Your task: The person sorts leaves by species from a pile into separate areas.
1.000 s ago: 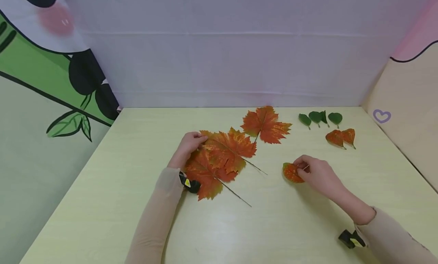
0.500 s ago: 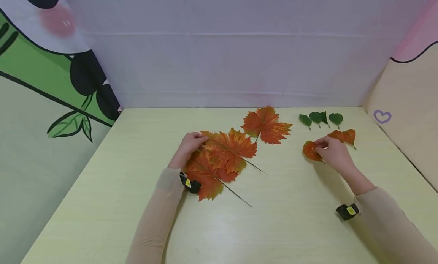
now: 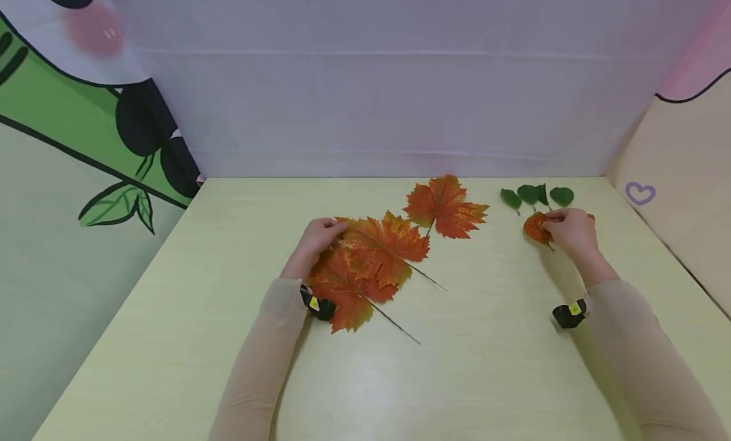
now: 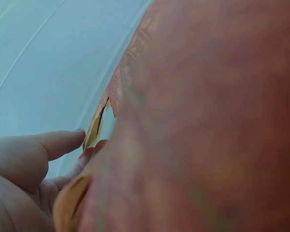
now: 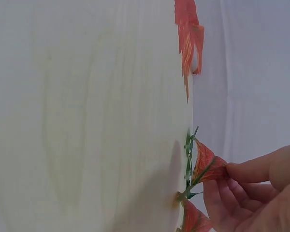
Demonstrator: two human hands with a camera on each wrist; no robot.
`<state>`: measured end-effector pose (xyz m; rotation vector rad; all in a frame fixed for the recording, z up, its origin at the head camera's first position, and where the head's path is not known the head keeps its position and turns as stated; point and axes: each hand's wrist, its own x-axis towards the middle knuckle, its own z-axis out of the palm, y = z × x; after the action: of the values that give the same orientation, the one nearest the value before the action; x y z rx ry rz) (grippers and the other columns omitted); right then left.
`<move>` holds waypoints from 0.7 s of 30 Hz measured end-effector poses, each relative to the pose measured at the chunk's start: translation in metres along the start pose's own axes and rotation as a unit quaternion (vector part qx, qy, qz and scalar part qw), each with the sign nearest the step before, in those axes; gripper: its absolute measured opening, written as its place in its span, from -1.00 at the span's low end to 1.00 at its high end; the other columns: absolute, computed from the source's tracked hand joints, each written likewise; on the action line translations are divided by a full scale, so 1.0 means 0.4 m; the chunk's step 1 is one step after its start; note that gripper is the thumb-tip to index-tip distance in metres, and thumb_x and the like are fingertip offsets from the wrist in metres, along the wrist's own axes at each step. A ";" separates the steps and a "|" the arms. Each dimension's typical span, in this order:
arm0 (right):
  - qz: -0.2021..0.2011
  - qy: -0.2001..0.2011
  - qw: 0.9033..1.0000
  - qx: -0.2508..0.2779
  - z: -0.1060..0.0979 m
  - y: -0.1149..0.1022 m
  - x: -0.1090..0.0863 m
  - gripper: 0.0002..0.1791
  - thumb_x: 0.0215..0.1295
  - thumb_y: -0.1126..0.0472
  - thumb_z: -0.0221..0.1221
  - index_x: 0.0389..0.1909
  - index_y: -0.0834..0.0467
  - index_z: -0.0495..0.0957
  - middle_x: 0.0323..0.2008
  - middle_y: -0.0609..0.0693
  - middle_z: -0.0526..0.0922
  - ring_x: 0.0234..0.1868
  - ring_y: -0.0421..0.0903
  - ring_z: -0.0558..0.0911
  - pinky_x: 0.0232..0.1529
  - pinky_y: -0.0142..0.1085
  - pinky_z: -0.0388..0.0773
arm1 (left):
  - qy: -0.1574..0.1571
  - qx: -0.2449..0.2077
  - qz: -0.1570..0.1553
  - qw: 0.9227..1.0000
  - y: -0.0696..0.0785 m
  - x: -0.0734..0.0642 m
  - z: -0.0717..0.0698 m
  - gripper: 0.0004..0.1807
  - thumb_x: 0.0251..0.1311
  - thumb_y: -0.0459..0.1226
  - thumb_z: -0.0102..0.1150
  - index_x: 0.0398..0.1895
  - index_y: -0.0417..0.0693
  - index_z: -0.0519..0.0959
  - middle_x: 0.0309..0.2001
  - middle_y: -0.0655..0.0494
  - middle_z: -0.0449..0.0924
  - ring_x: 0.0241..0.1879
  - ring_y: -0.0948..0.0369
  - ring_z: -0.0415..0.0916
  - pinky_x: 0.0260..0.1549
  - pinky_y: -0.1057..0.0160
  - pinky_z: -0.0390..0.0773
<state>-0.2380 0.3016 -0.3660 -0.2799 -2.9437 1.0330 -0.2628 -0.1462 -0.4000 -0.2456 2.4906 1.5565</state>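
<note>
In the head view, my right hand (image 3: 573, 231) pinches a small orange leaf (image 3: 537, 228) between thumb and fingers, over the far right of the table. The right wrist view shows this leaf (image 5: 209, 166) with its green midrib, above another orange leaf (image 5: 194, 218) that the hand mostly hides in the head view. My left hand (image 3: 316, 241) pinches the left tip of a large orange maple leaf (image 3: 385, 247), which overlaps a second maple leaf (image 3: 342, 285). In the left wrist view, the left thumb and fingers meet at a leaf's pointed edge (image 4: 94, 128).
A third maple leaf (image 3: 444, 206) lies near the table's back edge. Several small green leaves (image 3: 528, 193) form a row at the back right. Long thin stems (image 3: 394, 320) stretch toward the front right. A pale cloth wall (image 3: 400, 105) rises behind the table (image 3: 457, 365).
My right hand has carried the small orange leaf away from me and to the right, beside the other small orange leaves. The left hand has stayed at the maple leaf.
</note>
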 end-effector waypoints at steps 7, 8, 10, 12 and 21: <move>0.015 0.008 0.999 -0.039 0.003 0.013 0.025 -0.62 0.25 0.25 -0.02 -0.03 0.45 0.43 0.00 0.42 0.43 0.05 0.35 0.33 0.11 0.08 0.20 | -0.004 -0.013 0.002 1.000 0.005 -0.005 0.002 -0.63 0.05 -0.02 0.23 -0.35 -0.14 0.45 -0.44 0.09 0.41 -0.48 0.16 0.38 -0.46 0.25 0.37; 0.013 0.013 0.999 -0.046 0.004 0.014 0.026 -0.63 0.25 0.25 -0.01 -0.04 0.44 0.44 -0.02 0.42 0.44 0.04 0.35 0.34 0.11 0.09 0.18 | -0.005 -0.013 -0.001 1.000 0.007 -0.005 0.002 -0.63 0.04 -0.03 0.24 -0.34 -0.14 0.45 -0.43 0.08 0.41 -0.48 0.15 0.37 -0.46 0.25 0.36; 0.012 0.024 0.998 -0.057 0.005 0.016 0.028 -0.62 0.23 0.24 -0.02 -0.06 0.44 0.45 -0.04 0.41 0.46 0.02 0.36 0.35 0.08 0.09 0.19 | -0.010 -0.010 -0.007 1.000 0.007 -0.004 0.003 -0.64 0.03 -0.06 0.26 -0.29 -0.14 0.47 -0.39 0.06 0.43 -0.47 0.14 0.37 -0.47 0.25 0.36; 0.019 0.033 0.997 -0.068 0.006 0.016 0.029 -0.61 0.23 0.20 -0.05 -0.06 0.42 0.45 -0.03 0.40 0.46 0.01 0.37 0.34 0.01 0.08 0.25 | -0.013 -0.008 -0.015 1.000 0.004 0.002 0.003 -0.64 0.03 -0.09 0.27 -0.24 -0.15 0.48 -0.33 0.04 0.44 -0.44 0.13 0.37 -0.45 0.25 0.37; 0.005 0.071 0.993 -0.099 0.046 -0.034 0.036 -0.61 0.24 0.16 -0.11 -0.07 0.35 0.46 -0.10 0.34 0.52 -0.14 0.29 0.48 -0.27 0.03 0.39 | -0.015 -0.009 -0.020 1.000 0.005 0.007 0.000 -0.61 0.05 -0.19 0.26 -0.09 -0.18 0.44 -0.24 0.02 0.44 -0.42 0.14 0.36 -0.42 0.24 0.38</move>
<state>-0.2558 0.2824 -0.3726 -0.3555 -2.9185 0.6911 -0.2658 -0.1454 -0.3991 -0.2703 2.4349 1.5557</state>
